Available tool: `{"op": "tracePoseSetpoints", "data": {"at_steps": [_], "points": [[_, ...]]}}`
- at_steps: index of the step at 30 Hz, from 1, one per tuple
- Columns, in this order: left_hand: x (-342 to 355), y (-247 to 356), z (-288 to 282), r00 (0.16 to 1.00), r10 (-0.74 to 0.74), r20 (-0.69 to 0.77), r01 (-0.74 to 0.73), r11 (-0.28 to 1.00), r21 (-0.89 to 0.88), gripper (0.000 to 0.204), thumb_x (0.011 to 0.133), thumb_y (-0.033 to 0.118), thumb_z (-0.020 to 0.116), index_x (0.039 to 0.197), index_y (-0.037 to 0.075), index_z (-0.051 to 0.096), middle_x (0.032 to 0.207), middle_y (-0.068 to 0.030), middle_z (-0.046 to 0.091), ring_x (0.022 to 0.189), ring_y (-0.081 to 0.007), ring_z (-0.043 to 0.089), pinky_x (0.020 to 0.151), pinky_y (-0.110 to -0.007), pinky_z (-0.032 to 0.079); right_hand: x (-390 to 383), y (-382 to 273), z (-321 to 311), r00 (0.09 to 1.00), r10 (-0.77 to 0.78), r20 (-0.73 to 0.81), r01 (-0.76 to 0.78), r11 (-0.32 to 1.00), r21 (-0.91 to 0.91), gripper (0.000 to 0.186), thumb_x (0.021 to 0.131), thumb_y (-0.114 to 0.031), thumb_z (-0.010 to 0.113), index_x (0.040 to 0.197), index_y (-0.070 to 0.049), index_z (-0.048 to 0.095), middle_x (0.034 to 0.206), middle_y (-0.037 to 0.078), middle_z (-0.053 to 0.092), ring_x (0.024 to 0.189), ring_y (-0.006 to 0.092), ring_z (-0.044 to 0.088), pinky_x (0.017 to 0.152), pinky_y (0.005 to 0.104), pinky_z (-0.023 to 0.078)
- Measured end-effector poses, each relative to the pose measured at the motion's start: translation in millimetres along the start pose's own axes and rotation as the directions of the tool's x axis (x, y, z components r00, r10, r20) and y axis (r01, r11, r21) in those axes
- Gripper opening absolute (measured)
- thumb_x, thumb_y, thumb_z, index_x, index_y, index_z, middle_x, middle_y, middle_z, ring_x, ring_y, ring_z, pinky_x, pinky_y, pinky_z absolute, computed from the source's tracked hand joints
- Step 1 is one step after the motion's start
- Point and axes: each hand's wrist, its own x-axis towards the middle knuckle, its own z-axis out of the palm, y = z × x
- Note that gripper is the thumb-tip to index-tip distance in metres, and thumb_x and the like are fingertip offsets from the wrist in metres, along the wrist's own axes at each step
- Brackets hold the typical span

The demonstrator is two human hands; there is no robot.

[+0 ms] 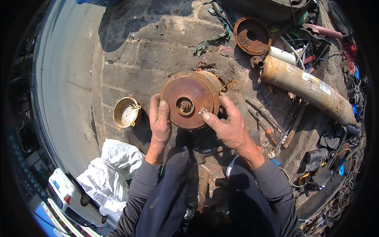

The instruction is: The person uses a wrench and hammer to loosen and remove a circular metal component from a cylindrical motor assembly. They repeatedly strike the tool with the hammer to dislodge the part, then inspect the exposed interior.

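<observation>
In front of my knees stands a rusty round pump-like housing (179, 87), its reddish-brown disc face turned up toward me. A round hole in the middle of that face shows a shaft end inside. My left hand (160, 122) grips the left rim, fingers mostly hidden behind the edge. On the right side, my right hand (233, 130) clasps the rim, its thumb pressed on the face beside a small pale bare patch. Left of the housing, a shallow metal end cap (127, 112) with small lugs lies hollow side up on the ground.
A rusty flanged disc (252, 36) and a long worn metal cylinder (304, 85) lie at the right. Near them are long-handled tools, one with an orange grip (271, 136). Scrap and cables crowd the right edge. A crumpled white sheet (104, 179) lies lower left.
</observation>
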Motion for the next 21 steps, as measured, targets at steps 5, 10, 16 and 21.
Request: {"op": "tracePoseSetpoints", "data": {"at_steps": [5,10,16,21], "points": [[-6,-3,-11,1.000,-0.027,0.015,0.027,1.000,-0.006,0.046,0.116,0.038,0.045,0.137,-0.004,0.049,0.124,-0.0115,0.063,0.112,-0.0146,0.061,0.097,-0.029,0.050,-3,-3,8,0.999,-0.047,-0.013,0.047,0.999,-0.001,0.035,0.099,-0.020,0.074,0.117,0.003,0.054,0.100,0.025,0.072,0.089,0.0314,0.071,0.082,0.0449,0.056],[-6,-4,-11,1.000,-0.010,0.008,0.010,1.000,0.027,0.049,0.117,0.041,0.041,0.137,-0.003,0.050,0.124,-0.0122,0.063,0.112,-0.0168,0.063,0.098,-0.031,0.051,-6,3,8,0.998,-0.067,-0.005,0.067,0.998,0.016,0.037,0.098,-0.020,0.075,0.114,0.004,0.052,0.092,0.027,0.068,0.082,0.0382,0.070,0.075,0.0456,0.055],[-8,-1,-21,0.998,-0.054,-0.045,0.051,0.996,-0.080,0.054,0.116,0.042,0.044,0.137,-0.007,0.051,0.125,-0.0144,0.064,0.114,-0.0182,0.062,0.099,-0.032,0.051,-9,6,27,0.993,-0.113,0.038,0.114,0.993,-0.014,0.040,0.096,-0.022,0.078,0.108,0.003,0.048,0.080,0.028,0.060,0.070,0.0462,0.062,0.065,0.0487,0.050],[-8,-5,-26,0.997,-0.055,-0.051,0.052,0.997,-0.048,0.052,0.116,0.042,0.041,0.136,-0.005,0.053,0.123,-0.0131,0.065,0.112,-0.0176,0.063,0.098,-0.032,0.051,-12,4,28,0.995,-0.080,0.066,0.083,0.996,-0.033,0.042,0.095,-0.022,0.079,0.108,0.002,0.047,0.077,0.028,0.060,0.069,0.0474,0.062,0.063,0.0490,0.049]]}}
